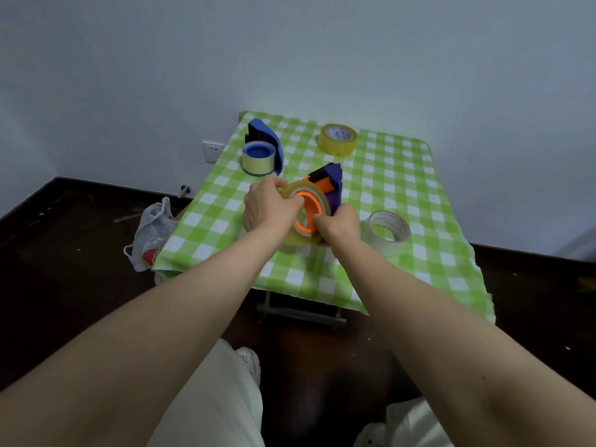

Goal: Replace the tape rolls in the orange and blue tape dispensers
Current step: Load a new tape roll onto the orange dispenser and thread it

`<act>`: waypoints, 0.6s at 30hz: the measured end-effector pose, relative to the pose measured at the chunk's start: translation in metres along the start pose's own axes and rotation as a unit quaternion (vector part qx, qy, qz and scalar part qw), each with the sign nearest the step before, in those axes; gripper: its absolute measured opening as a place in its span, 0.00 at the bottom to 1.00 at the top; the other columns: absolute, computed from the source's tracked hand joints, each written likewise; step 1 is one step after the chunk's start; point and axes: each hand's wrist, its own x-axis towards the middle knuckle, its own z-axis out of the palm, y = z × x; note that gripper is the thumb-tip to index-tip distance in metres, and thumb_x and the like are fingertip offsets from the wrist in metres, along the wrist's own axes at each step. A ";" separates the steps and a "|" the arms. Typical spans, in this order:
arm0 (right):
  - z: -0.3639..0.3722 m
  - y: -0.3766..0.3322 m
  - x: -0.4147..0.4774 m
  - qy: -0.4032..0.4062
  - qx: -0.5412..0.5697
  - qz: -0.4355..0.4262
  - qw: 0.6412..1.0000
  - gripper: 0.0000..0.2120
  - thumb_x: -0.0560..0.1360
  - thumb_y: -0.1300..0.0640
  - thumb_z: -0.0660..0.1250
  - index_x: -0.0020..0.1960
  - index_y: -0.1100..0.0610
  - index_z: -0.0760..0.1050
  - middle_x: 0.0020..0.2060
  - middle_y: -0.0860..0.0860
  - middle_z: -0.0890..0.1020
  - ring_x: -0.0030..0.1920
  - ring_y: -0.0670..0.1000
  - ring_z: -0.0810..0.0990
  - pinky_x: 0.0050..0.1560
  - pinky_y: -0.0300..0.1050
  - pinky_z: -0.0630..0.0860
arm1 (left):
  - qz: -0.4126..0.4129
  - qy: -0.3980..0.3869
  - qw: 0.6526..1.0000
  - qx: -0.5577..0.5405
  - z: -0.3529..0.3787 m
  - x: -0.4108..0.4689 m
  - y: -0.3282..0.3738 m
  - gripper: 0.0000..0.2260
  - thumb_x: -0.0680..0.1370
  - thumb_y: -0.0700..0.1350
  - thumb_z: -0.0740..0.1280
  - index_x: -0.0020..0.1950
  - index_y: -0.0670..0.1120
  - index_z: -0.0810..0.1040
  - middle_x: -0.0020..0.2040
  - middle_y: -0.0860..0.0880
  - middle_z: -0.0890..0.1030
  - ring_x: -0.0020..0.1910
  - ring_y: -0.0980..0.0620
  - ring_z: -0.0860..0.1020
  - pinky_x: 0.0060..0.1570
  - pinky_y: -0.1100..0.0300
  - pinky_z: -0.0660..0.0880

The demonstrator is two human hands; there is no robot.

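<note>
Above the middle of the table I hold the orange tape dispenser (322, 185), which has an orange hub and a purple handle. A yellowish clear tape roll (309, 191) sits around its hub. My left hand (269, 204) grips the roll's left rim, and my right hand (338, 222) pinches the lower right rim of the roll and hub. The blue tape dispenser (263, 146) stands at the table's far left with a pale roll on its blue hub. A yellow tape roll (338, 139) lies at the far middle and a whitish roll (385, 232) lies right of my hands.
The small table wears a green and white checked cloth (403, 175) and stands against a pale wall. A white plastic bag (151, 233) lies on the dark floor at the table's left. A wall socket (213, 151) is behind the left corner. My legs are below.
</note>
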 end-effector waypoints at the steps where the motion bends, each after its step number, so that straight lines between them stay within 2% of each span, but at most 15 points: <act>1: -0.003 0.004 -0.002 0.008 0.032 0.014 0.999 0.10 0.67 0.60 0.68 0.45 0.64 0.74 0.41 0.60 0.81 0.42 0.62 0.82 0.41 0.61 0.81 | 0.017 -0.008 1.000 -0.017 0.000 -0.003 0.005 0.18 0.71 0.51 0.69 0.59 0.51 0.76 0.61 0.51 0.76 0.60 0.49 0.74 0.54 0.53 0.73; 3: -0.011 0.010 -0.005 0.015 0.097 0.038 0.994 0.12 0.67 0.62 0.69 0.48 0.65 0.75 0.42 0.60 0.80 0.43 0.61 0.81 0.40 0.61 0.81 | 0.021 -0.015 0.996 -0.085 -0.004 -0.010 0.013 0.16 0.72 0.51 0.67 0.58 0.49 0.77 0.58 0.51 0.78 0.58 0.50 0.75 0.55 0.54 0.73; 5: -0.021 0.015 -0.009 -0.004 0.164 0.061 0.985 0.11 0.67 0.66 0.69 0.49 0.65 0.75 0.42 0.59 0.78 0.41 0.59 0.80 0.38 0.59 0.82 | -0.026 -0.021 0.985 -0.168 -0.010 -0.015 0.016 0.11 0.74 0.49 0.62 0.52 0.45 0.77 0.48 0.50 0.78 0.51 0.48 0.75 0.48 0.55 0.71; 6: -0.028 0.017 -0.013 -0.017 0.190 0.066 0.979 0.10 0.67 0.67 0.70 0.47 0.64 0.74 0.41 0.59 0.78 0.40 0.58 0.79 0.36 0.56 0.81 | -0.065 -0.051 0.974 -0.213 -0.013 -0.020 0.018 0.08 0.75 0.48 0.61 0.45 0.44 0.75 0.42 0.50 0.76 0.45 0.47 0.73 0.42 0.56 0.68; 8: -0.035 0.022 -0.017 -0.047 0.217 0.074 0.972 0.09 0.68 0.68 0.70 0.43 0.60 0.72 0.39 0.57 0.78 0.39 0.57 0.78 0.36 0.54 0.81 | -0.164 -0.169 0.932 -0.277 -0.020 -0.028 0.020 0.10 0.75 0.49 0.60 0.39 0.45 0.72 0.35 0.49 0.73 0.37 0.48 0.71 0.36 0.57 0.66; 10: -0.036 0.026 -0.019 -0.068 0.227 0.077 0.968 0.10 0.69 0.68 0.71 0.46 0.60 0.72 0.40 0.56 0.78 0.38 0.56 0.79 0.36 0.53 0.80 | -0.213 -0.287 0.875 -0.325 -0.021 -0.030 0.019 0.10 0.76 0.50 0.60 0.43 0.45 0.75 0.36 0.47 0.76 0.35 0.49 0.74 0.38 0.57 0.71; 12: -0.036 0.031 -0.022 -0.082 0.227 0.080 0.967 0.11 0.69 0.67 0.71 0.48 0.60 0.73 0.42 0.56 0.79 0.41 0.57 0.79 0.34 0.51 0.79 | -0.194 -0.348 0.848 -0.349 -0.021 -0.032 0.017 0.11 0.77 0.47 0.61 0.52 0.42 0.78 0.42 0.45 0.80 0.39 0.47 0.78 0.42 0.56 0.75; 14: -0.035 0.034 -0.022 -0.090 0.241 0.082 0.963 0.09 0.71 0.66 0.71 0.45 0.58 0.72 0.42 0.56 0.79 0.41 0.56 0.79 0.34 0.50 0.78 | -0.171 -0.360 0.841 -0.367 -0.019 -0.034 0.016 0.14 0.78 0.43 0.63 0.60 0.38 0.77 0.50 0.42 0.82 0.44 0.46 0.80 0.46 0.52 0.78; 15: -0.035 0.034 -0.023 -0.094 0.253 0.077 0.960 0.08 0.72 0.65 0.70 0.48 0.60 0.74 0.44 0.57 0.80 0.41 0.56 0.79 0.36 0.51 0.79 | -0.162 -0.356 0.841 -0.372 -0.017 -0.035 0.015 0.15 0.78 0.42 0.64 0.62 0.37 0.76 0.53 0.40 0.81 0.46 0.45 0.80 0.47 0.51 0.78; 16: -0.036 0.034 -0.023 -0.095 0.260 0.074 0.958 0.11 0.73 0.64 0.70 0.54 0.63 0.75 0.46 0.58 0.80 0.43 0.57 0.80 0.41 0.53 0.80 | -0.153 -0.350 0.844 -0.376 -0.015 -0.036 0.014 0.15 0.77 0.41 0.65 0.62 0.36 0.76 0.54 0.39 0.81 0.48 0.44 0.80 0.49 0.50 0.78; 18: -0.040 0.032 -0.023 -0.086 0.238 0.068 0.965 0.23 0.75 0.59 0.68 0.66 0.66 0.69 0.54 0.58 0.79 0.54 0.58 0.79 0.53 0.51 0.77 | -0.127 -0.336 0.857 -0.369 -0.010 -0.038 0.011 0.12 0.76 0.39 0.66 0.58 0.36 0.77 0.52 0.40 0.81 0.47 0.46 0.80 0.50 0.51 0.78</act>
